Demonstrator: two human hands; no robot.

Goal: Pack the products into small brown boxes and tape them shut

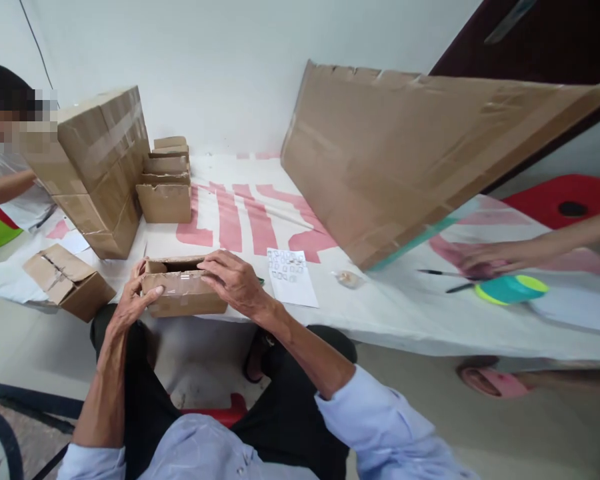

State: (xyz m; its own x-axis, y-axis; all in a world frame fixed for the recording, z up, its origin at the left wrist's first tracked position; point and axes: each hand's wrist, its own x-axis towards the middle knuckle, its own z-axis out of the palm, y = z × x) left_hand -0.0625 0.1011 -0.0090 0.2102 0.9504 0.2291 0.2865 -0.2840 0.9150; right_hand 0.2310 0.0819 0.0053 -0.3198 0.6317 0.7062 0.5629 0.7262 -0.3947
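A small brown cardboard box (187,297) with clear tape on its side lies at the table's front edge, its narrow top partly open. My left hand (134,298) grips the box's left end, thumb on the near side and fingers at the top edge. At the right end, my right hand (235,280) has its bent fingers on the upper edge of the opening. The inside of the box is dark, and its contents are hidden. Just right of my right hand lies a white sheet (300,290) with small printed or stuck shapes.
Stacked boxes (97,167) and open boxes (165,203) stand left. Another box (67,280) sits at the left front edge. A large cardboard panel (405,153) leans at right. Beyond it, a person's hand is near a teal-yellow object (510,290) and pens. Another person sits far left.
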